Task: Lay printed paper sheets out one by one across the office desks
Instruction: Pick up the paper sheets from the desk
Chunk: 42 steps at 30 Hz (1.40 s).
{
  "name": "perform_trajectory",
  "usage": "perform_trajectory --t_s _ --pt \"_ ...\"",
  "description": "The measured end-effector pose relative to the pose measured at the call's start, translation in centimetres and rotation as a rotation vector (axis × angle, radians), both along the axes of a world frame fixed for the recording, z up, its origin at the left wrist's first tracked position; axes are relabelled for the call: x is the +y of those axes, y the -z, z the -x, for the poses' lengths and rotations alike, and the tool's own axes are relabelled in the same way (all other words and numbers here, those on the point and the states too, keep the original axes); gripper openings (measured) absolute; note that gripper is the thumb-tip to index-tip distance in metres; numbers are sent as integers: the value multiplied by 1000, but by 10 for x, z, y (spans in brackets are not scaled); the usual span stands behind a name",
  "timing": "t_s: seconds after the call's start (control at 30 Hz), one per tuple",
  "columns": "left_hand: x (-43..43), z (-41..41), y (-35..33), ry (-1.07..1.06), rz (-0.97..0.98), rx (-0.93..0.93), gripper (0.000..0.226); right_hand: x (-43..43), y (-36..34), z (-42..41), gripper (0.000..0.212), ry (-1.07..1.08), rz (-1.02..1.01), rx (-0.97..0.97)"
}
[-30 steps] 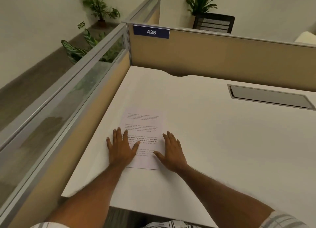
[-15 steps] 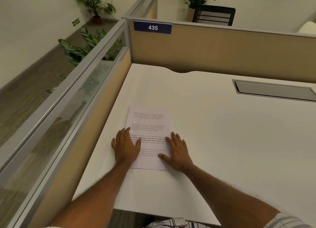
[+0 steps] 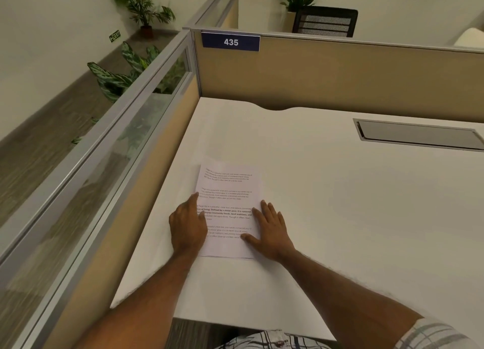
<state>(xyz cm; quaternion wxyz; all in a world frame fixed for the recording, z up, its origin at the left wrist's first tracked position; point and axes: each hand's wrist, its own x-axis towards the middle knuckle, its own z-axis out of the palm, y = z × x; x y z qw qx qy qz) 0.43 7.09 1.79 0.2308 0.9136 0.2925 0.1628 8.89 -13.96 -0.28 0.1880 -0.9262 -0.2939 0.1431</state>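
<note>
Two bare forearms reach in over the near edge of a white desk [image 3: 340, 230], plaid shirt [image 3: 275, 339] below them

Left hand [image 3: 187, 225]: tipped on its side at the sheet's left edge, fingers straight and pointing forward, thumb on the print, clasping nothing

Right hand [image 3: 272, 230]: flat, palm down, fingers spread over the sheet's right edge, thumb on the lower lines

Printed paper sheet [image 3: 230, 189]: lies flat on the desk between the two hands, towards the desk's left side, long edges running away from the person, four blocks of text showing

Further back, right: grey cable hatch [image 3: 419, 135] set into the desktop

Beyond: tan partition [image 3: 340, 78] with blue plate 435 [image 3: 230, 42]; glass-topped partition [image 3: 110, 149] along the left

Behind: black mesh chair [image 3: 326, 21], potted plant [image 3: 142, 5] by the wall
</note>
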Motion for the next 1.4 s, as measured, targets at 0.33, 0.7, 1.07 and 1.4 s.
perform_trajectory --t_s 0.33,0.7,1.07,1.4 --pt "35 -6 -13 -111 488 -60 24 0 -4 -2 92 -13 3 45" --pt "21 -10 -20 -88 712 -243 29 -29 -36 -15 95 396 -611 443" --pt "-86 -70 -33 38 833 -311 28 -130 -41 -20 56 840 -881 640" --pt "-231 -116 -27 226 922 -201 26 -274 -52 -28 9 1017 -979 388"
